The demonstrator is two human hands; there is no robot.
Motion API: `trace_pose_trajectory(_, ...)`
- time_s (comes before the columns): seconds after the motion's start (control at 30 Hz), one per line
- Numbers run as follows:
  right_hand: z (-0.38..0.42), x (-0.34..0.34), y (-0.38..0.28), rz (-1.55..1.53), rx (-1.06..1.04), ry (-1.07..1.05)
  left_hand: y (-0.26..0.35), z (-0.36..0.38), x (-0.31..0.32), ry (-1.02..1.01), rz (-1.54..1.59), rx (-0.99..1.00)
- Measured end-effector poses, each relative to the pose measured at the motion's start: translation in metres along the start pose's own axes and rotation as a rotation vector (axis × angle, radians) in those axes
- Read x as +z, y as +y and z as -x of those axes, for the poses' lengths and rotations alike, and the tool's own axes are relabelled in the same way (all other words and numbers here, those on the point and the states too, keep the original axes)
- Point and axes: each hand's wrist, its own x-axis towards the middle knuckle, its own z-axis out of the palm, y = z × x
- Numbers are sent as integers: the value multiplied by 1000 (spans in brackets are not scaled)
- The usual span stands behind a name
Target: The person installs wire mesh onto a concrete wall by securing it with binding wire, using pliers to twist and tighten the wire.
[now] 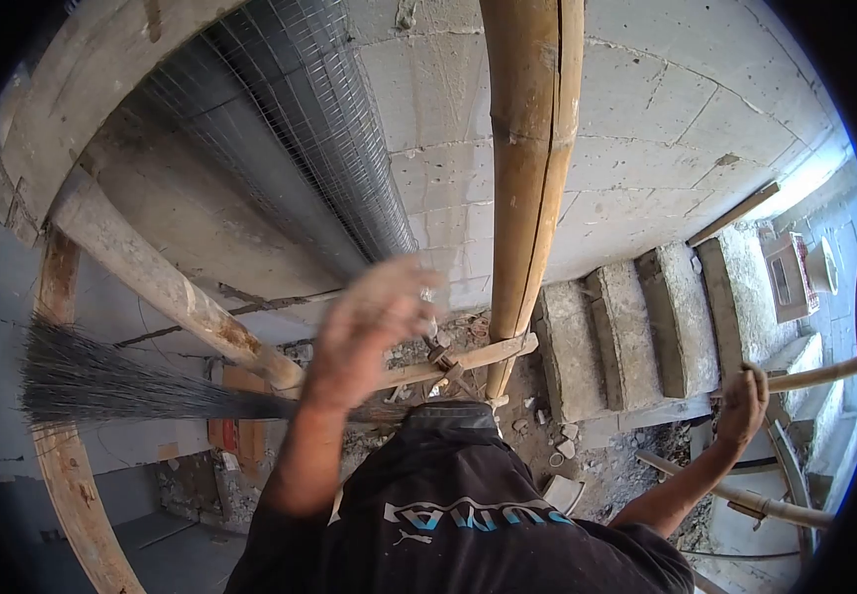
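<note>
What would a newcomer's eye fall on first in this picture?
Probably the bamboo pole, which runs down from the top centre. Then the wire bundle, fanned out at the left, and the mesh roll at the upper left. The blurred left hand is near its lower end.

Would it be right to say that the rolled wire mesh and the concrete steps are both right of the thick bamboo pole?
Not quite: the head view shows the rolled wire mesh left of the thick bamboo pole; the concrete steps are indeed to its right.
</note>
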Motion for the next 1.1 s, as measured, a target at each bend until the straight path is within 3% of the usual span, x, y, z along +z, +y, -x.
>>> trace_pose_trajectory(0.03,-8,-5,1,40,9,47,7,0,-18,99,-1,28)
trace_pose_trajectory(0.1,-32,-9,2,128,25,135,10,-6,-55,479,-129,5)
trace_pose_trajectory(0.2,-74,34,21,302,83,179,-4,-36,-87,842,2,30)
trace_pose_trajectory(0.3,-106,118,40,377,112,-85,-23,-67,-111,1087,62,27)
trace_pose_trajectory(0.37,-120,176,56,346,55,-147,-22,-82,-120,1186,35,28)
trace_pose_trajectory(0.6,-166,266,104,44,147,-403,-46,-123,-179,1082,320,56)
trace_pose_trajectory(0.87,-195,298,123,218,36,-343,-96,-128,-215,815,441,108)
trace_pose_trajectory(0.97,-199,291,115,255,66,-312,-96,-127,-214,888,450,46)
trace_pose_trajectory(1.1,-192,302,120,280,50,-346,-105,-128,-219,841,472,66)
